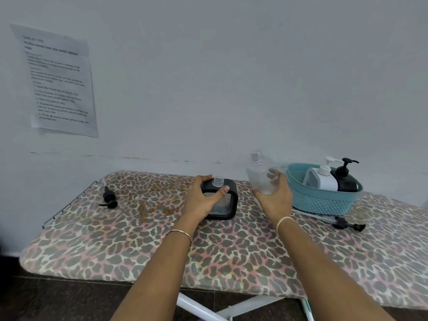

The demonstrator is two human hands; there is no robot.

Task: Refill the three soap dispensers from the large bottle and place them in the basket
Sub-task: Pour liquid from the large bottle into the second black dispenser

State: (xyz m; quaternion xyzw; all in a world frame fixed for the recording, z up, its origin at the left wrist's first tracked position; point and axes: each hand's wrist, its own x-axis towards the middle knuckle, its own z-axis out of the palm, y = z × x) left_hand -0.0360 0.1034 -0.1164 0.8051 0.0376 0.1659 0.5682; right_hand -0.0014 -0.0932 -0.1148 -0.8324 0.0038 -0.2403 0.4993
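Observation:
A black square soap dispenser (228,205) with an open clear neck stands mid-board, and my left hand (203,198) grips its left side and front. My right hand (275,198) holds the large clear bottle (260,176), uncapped and roughly upright, just right of the dispenser. A teal basket (324,201) at the right holds a white dispenser (320,179) and a black dispenser (346,179), both with pumps on. One black pump head (108,196) lies at the left of the board. Another long pump (340,222) lies in front of the basket.
Everything sits on an ironing board with a leopard-print cover (231,251), its metal rack (69,202) at the left end. A white wall stands close behind, with a printed sheet (58,82) taped at upper left. White board legs (208,309) show below.

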